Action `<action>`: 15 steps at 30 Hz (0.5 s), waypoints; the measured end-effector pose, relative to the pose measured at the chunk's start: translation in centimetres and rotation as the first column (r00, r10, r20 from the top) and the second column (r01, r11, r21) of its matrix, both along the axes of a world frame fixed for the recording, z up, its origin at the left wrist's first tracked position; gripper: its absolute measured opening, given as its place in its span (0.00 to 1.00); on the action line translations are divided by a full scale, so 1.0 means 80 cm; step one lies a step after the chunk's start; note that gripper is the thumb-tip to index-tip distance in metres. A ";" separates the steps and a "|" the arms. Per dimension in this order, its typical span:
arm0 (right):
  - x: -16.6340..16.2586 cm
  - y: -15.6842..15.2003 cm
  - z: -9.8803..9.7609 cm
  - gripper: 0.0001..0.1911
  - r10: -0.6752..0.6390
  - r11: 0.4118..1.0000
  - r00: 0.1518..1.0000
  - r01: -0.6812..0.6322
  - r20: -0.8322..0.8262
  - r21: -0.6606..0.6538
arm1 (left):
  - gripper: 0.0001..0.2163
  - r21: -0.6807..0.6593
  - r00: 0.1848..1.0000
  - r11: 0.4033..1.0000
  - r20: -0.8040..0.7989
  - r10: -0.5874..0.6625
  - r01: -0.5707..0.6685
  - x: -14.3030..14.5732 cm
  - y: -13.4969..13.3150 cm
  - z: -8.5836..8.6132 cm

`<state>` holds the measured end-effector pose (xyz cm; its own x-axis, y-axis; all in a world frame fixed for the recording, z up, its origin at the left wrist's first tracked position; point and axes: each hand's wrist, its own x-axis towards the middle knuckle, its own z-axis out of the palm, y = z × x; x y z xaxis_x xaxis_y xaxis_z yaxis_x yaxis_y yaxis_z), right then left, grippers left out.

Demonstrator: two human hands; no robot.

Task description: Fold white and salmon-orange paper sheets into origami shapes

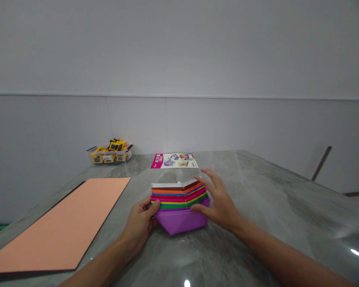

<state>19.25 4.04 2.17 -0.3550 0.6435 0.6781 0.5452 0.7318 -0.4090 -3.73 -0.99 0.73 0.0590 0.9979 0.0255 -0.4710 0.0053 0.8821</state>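
A fanned stack of coloured paper sheets [179, 195] lies on the grey marble table [257, 207] in front of me, with a purple sheet [181, 221] bent up at the near side. My left hand [140, 223] grips the stack's left edge, thumb on top. My right hand [219, 201] rests at the stack's right edge, thumb against the purple sheet and fingers spread over the top sheets.
A large peach-coloured sheet on a dark board [66, 221] lies to the left. A printed paper pack cover [174, 160] lies behind the stack. A yellow toy vehicle in a clear box [112, 151] stands at the back left by the wall.
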 end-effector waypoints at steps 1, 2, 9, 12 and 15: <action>-0.001 -0.005 0.001 0.46 0.048 0.997 0.985 -0.058 0.168 0.054 | 0.16 -0.003 1.000 1.000 0.010 -0.010 0.010 0.001 0.000 -0.001; -0.003 -0.009 0.002 0.52 0.098 0.990 0.946 -0.125 0.308 0.067 | 0.15 -0.002 1.000 1.000 0.019 -0.023 0.023 0.002 0.000 -0.002; -0.014 -0.015 0.001 0.52 0.030 0.977 0.860 -0.132 0.509 0.165 | 0.13 0.032 0.996 0.996 0.039 -0.080 0.079 0.004 -0.001 -0.002; -0.009 -0.005 -0.001 0.52 -0.081 0.981 0.876 -0.013 0.475 0.192 | 0.14 -0.043 1.000 0.999 0.000 -0.001 0.001 0.003 -0.001 0.001; 0.003 0.013 -0.005 0.51 -0.318 0.946 0.849 0.252 0.422 0.204 | 0.14 -0.109 0.992 0.989 -0.090 0.093 -0.102 0.000 -0.001 0.002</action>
<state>19.49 5.05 1.78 -0.4537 0.6760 0.5808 0.8373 0.5464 0.0182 -3.71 -1.10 0.90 -0.0417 0.9952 -0.0889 -0.3977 0.0651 0.9152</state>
